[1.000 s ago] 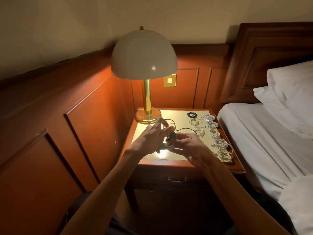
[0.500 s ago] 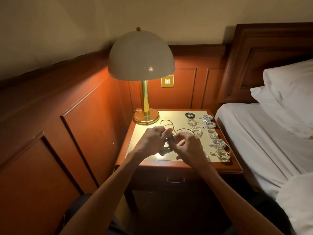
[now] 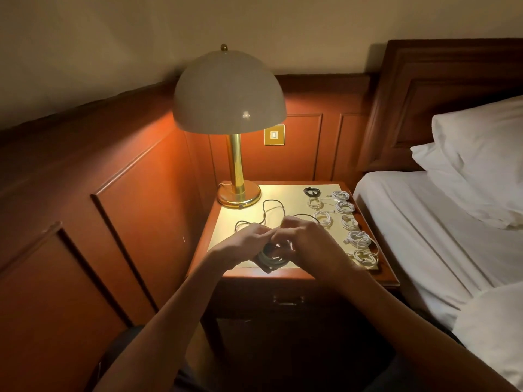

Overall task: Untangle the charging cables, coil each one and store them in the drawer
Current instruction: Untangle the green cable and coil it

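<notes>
Left hand (image 3: pixel 243 244), right hand (image 3: pixel 310 244) drawn together, fingers (image 3: pixel 286 225) meeting above dark cable coil (image 3: pixel 268 259); coil lower, nearer nightstand (image 3: pixel 285 275) edge.

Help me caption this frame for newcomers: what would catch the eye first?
The glowing dome lamp at the back left corner of the nightstand dominates. Below it, the left hand and right hand grip a half-coiled dark cable over the front edge, its loose end trailing toward the lamp. Coiled white cables line the right side.

Both forearms reaching forward, converging. Left hand (image 3: pixel 246 243) curling fingers round coil (image 3: pixel 267 258), holding it from left. Right hand (image 3: pixel 310 244) meeting it fingertip to fingertip, back up, fingers pinching at coil.
</notes>
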The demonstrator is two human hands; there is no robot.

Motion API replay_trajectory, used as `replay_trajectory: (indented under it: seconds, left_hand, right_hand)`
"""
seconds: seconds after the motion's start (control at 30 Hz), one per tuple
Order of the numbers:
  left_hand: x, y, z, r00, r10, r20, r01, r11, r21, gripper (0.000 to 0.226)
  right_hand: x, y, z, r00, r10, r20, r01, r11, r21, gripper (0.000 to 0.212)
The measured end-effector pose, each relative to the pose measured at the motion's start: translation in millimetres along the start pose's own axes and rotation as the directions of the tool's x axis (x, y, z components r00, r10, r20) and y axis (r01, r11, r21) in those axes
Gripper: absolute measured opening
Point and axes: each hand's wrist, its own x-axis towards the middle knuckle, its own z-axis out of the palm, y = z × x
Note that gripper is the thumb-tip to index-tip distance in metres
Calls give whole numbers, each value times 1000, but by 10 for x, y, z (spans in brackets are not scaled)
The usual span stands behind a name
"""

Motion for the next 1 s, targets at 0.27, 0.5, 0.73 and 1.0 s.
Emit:
replay_trajectory:
  seconds: [0.27,0.5,0.73,1.0]
  left_hand:
    - [41,-77,-31,990,43,-138,-32,996,77,49]
    - [124,-16,-4,980,47,-195,2,970,243,39]
    - [276,21,141,959,-18,-282,40,996,73,39]
    - [312,-99,25,876,73,-476,-17,992,122,43]
  right_hand:
    - [12,113,84,991,-122,63,130,981,-141,22]
    - [-107,100,250,999,-32,-29,17,910,-415,28]
    - [58,70,345,961,269,-56,-275,939,-206,22]
    - [134,-53,218,727,601,332,-668,506,545,34]
